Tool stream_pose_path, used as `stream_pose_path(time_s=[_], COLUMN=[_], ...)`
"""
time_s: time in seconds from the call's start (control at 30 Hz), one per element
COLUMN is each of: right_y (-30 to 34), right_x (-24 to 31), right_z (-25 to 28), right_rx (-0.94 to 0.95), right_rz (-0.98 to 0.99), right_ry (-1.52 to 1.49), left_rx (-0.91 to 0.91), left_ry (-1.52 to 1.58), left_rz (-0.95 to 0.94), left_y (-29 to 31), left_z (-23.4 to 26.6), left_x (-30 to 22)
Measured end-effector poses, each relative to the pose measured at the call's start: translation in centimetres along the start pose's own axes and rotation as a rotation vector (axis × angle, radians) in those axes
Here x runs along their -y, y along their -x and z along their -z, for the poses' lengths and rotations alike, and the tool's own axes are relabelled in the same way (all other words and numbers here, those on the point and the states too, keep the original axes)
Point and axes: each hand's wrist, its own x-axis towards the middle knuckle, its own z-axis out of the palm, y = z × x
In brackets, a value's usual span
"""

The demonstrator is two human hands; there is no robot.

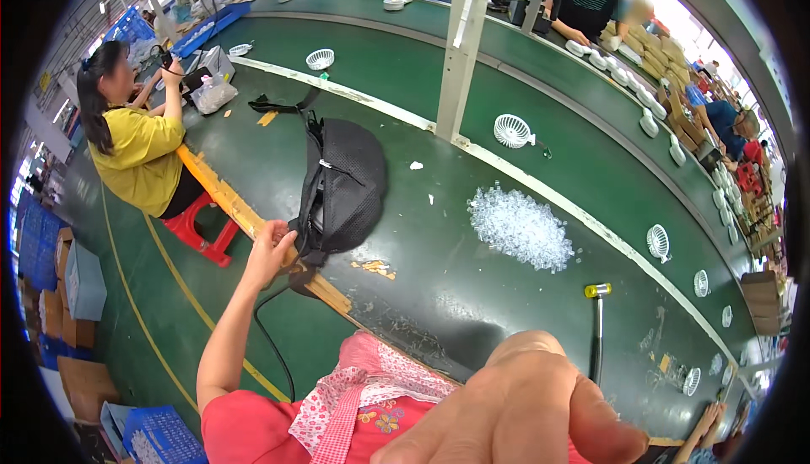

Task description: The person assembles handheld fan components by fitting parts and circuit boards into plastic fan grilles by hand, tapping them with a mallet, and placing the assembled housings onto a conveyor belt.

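Between bag (356, 186) and mallet (598, 325), clear pieces (521, 228)

Green table (447, 295): black bag (350, 181) touching left hand (268, 250); yellowish scraps (375, 268) close right; clear plastic bits (521, 229) heaped farther right; hammer (598, 290) ahead of right hand (515, 405).

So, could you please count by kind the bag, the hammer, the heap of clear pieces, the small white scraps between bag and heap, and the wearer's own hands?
Black bag: 1
Hammer with yellow head: 1
Heap of clear pieces: 1
White scraps: 2
Own hands, left hand and right hand: 2
Total: 7
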Motion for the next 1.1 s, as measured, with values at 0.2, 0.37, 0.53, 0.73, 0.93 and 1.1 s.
stream_pose_path(time_s=[0.2, 0.37, 0.53, 0.73, 0.93, 1.1], right_y=[-2.9, -5.3, -10.5, -18.1, -16.3, -15.9], right_x=[3.2, 3.3, 2.9, 0.6, -4.2, -6.4], right_z=[5.8, 10.0, 17.3, 36.0, 35.7, 35.9], right_rx=[0.703, 1.042, 0.561, 0.063, 0.193, 0.539], right_rz=[-0.063, -0.140, 0.100, 0.411, 0.229, 0.120], right_ry=[0.218, 0.334, 1.603, 2.112, 1.997, 1.852], left_rx=[0.091, 0.086, 0.393, 0.357, 0.739, 1.082], left_ry=[-0.098, -0.179, 0.001, -0.166, -0.355, -0.593], left_rz=[-0.006, 0.004, 0.440, 0.177, -0.227, -0.408], left_y=[-5.3, -14.4, -18.2, -19.6, -20.0, -17.3], left_z=[0.3, -0.1, -1.3, -7.3, -5.3, -4.3], left_x=[-0.2, -1.8, -6.9, -11.0, -12.5, -15.9])
